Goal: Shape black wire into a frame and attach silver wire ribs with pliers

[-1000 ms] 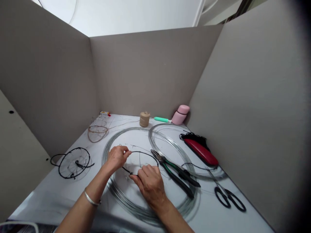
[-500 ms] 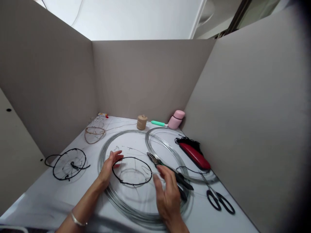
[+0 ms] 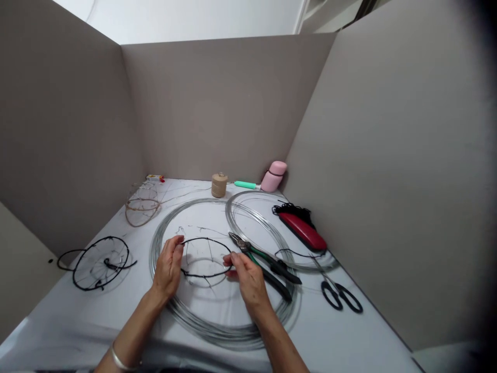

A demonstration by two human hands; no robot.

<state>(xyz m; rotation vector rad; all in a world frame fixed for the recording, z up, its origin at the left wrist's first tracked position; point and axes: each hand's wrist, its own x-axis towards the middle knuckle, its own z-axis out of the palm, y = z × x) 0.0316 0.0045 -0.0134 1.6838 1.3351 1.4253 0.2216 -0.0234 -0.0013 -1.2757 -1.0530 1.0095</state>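
A small black wire hoop [image 3: 205, 240] with thin silver wires across it is held between both hands, just above a large coil of silver wire [image 3: 202, 326] on the white table. My left hand [image 3: 167, 267] grips the hoop's left side with curled fingers. My right hand [image 3: 248, 274] pinches its right side between thumb and fingertips. Green-handled pliers [image 3: 267, 264] lie on the coil just right of my right hand.
A second silver wire coil [image 3: 252, 207] lies behind on the right, with a red case [image 3: 303, 231] and black scissors [image 3: 341, 295] further right. A finished black hoop [image 3: 97, 261] and a tan hoop [image 3: 142, 207] lie left. Twine spool [image 3: 219, 185], green tool [image 3: 245, 184], pink bottle [image 3: 273, 176] stand at the back. Grey partitions wall three sides.
Half a second ago both hands were open beside the hoop lying on the coil; now each has closed on a side of it. The view shifted slightly.
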